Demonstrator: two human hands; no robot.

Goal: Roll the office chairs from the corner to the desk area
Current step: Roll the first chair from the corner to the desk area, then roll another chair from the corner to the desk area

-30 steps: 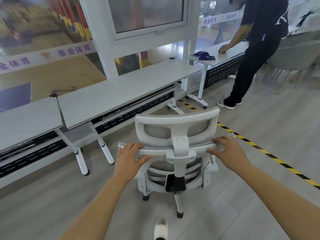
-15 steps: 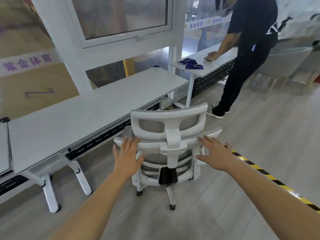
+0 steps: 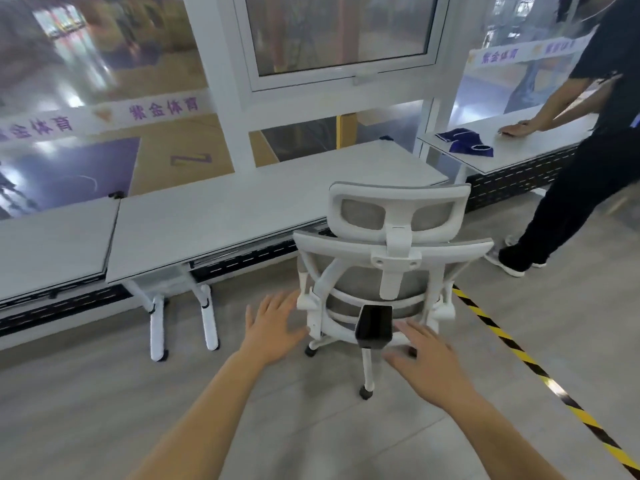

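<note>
Both hands are spread flat with straight fingers and grip nothing. The left hand point(image 3: 273, 330) hovers just beside the lower left frame of the white-framed, grey-mesh office chair point(image 3: 394, 251), and the right hand point(image 3: 433, 358) is at the near side of its base. Blur makes it unclear whether any fingertip touches the frame. The chair stands upright on its castors, its back to the camera, close against the long white desk point(image 3: 242, 209). Yellow-and-black floor tape point(image 3: 519, 354) runs to its right, and a person in dark clothes point(image 3: 588, 174) stands far right.

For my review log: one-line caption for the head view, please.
Left hand and right hand hover open behind the office chair at the desk.
</note>
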